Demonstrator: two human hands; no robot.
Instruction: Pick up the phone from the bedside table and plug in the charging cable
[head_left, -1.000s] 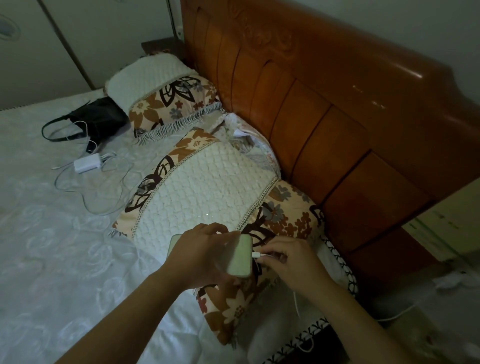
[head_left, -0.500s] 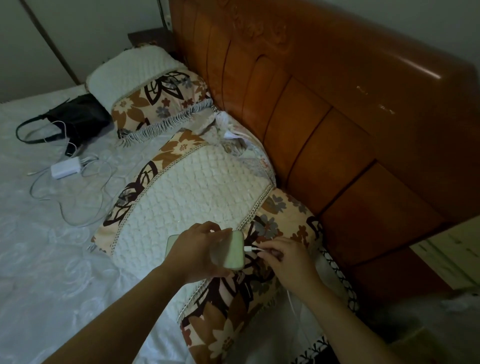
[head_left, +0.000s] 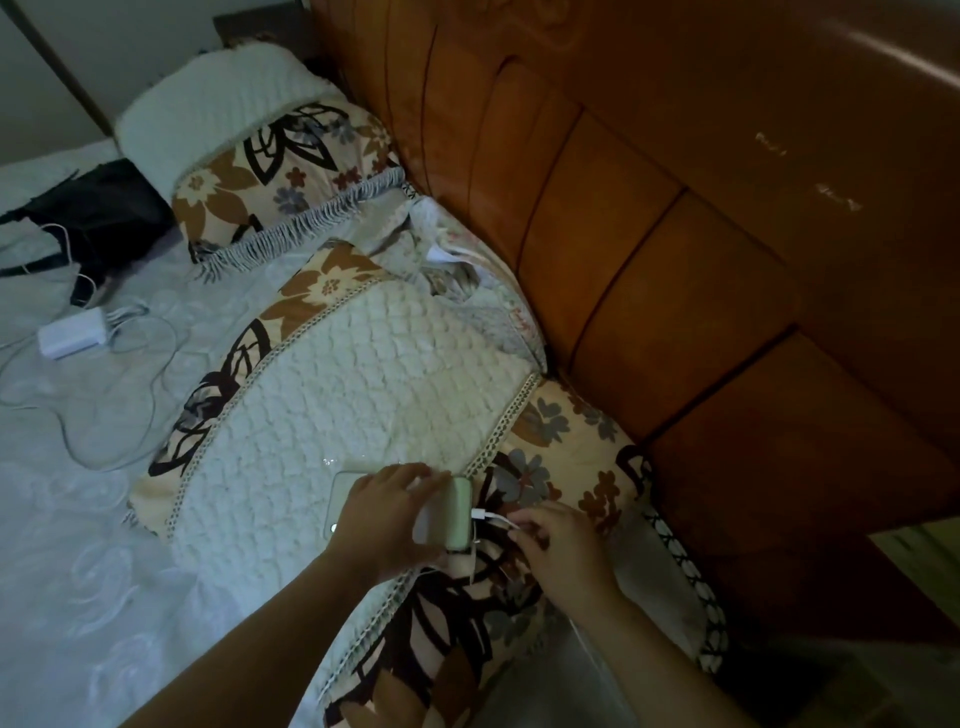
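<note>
My left hand (head_left: 387, 512) grips the pale green phone (head_left: 457, 514) over the near pillow, fingers wrapped across its back. The phone lies lengthwise, with one end at the left and the other pointing right. The white charging cable (head_left: 493, 518) has its plug seated at the phone's right end. My right hand (head_left: 558, 545) pinches the cable just behind the plug. The cable's lower run drops out of sight beyond my right wrist.
A quilted floral pillow (head_left: 363, 395) lies under my hands, a second pillow (head_left: 249, 135) farther back. The wooden headboard (head_left: 675, 260) rises at the right. On the white bedspread at left lie a black bag (head_left: 98, 208) and a white charger brick (head_left: 70, 336) with looped cords.
The view has swung down and to the right. The plug has gone from just off the phone's end to seated in it; my right hand has slid back along the cable.
</note>
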